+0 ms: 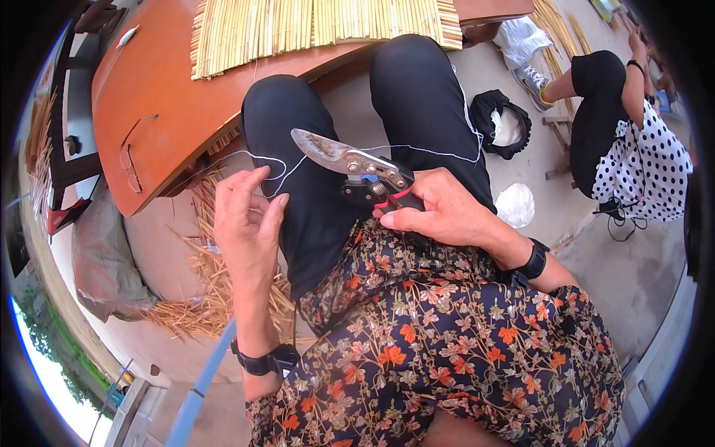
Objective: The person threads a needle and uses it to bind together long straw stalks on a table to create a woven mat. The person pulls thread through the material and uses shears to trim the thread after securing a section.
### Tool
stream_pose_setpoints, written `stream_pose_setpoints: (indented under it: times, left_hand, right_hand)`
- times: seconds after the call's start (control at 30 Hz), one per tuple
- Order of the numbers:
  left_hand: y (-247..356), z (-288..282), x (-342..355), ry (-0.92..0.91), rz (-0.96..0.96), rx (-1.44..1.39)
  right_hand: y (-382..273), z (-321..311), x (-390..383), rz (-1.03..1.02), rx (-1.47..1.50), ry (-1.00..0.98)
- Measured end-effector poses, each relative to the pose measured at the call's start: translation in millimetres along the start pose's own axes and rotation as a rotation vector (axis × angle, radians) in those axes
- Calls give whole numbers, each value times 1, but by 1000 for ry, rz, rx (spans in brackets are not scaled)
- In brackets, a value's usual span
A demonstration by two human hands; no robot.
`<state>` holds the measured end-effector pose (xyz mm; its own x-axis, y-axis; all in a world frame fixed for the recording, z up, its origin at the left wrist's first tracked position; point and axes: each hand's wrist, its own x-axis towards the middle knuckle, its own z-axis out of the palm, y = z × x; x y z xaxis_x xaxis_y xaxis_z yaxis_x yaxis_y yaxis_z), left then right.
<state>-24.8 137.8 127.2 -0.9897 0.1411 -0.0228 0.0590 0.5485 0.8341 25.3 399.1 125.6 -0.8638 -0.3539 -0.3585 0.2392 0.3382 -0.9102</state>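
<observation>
Head view: right hand, at 2 o'clock, grips pruning shears at 12 o'clock. Left hand, 9 o'clock, is half-curled beside white thread; its grip cannot be told.

From my end I see glasses lying on the brown table, loose straw strewn over the floor and a grey sack beside it. Rightward, I see a white bag, a black cloth bag and a person in polka dots.
</observation>
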Motion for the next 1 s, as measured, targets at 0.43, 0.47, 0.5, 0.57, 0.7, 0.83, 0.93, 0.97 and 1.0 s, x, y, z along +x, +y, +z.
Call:
stream_pose_setpoints:
  times: [0.43, 0.47, 0.5, 0.57, 0.7, 0.83, 0.93, 0.97, 1.0]
  left_hand:
    - [10, -3, 9, 30, -43, -328]
    - [11, -3, 11, 30, -41, -329]
    - [11, -3, 12, 17, -50, -380]
    - [13, -1, 16, 6, -58, -428]
    - [15, 6, 22, -31, -89, -614]
    - [23, 10, 26, -79, -123, -808]
    - [27, 13, 25, -91, -102, -802]
    - [27, 13, 25, -92, -102, -801]
    - [26, 14, 25, -111, -88, -805]
  right_hand:
    - [-16, 2, 1, 6, -39, -38]
    - [-18, 2, 1, 5, -40, -37]
    - [-21, 1, 1, 33, -40, -43]
    - [-24, 0, 1, 57, -40, -51]
    - [-25, 0, 0, 101, -62, -64]
    - [-20, 2, -1, 55, -26, -25]
    - [-12, 5, -2, -2, 17, 19]
    - [-12, 5, -2, -3, 18, 20]
    - [-13, 3, -2, 13, -9, 23]
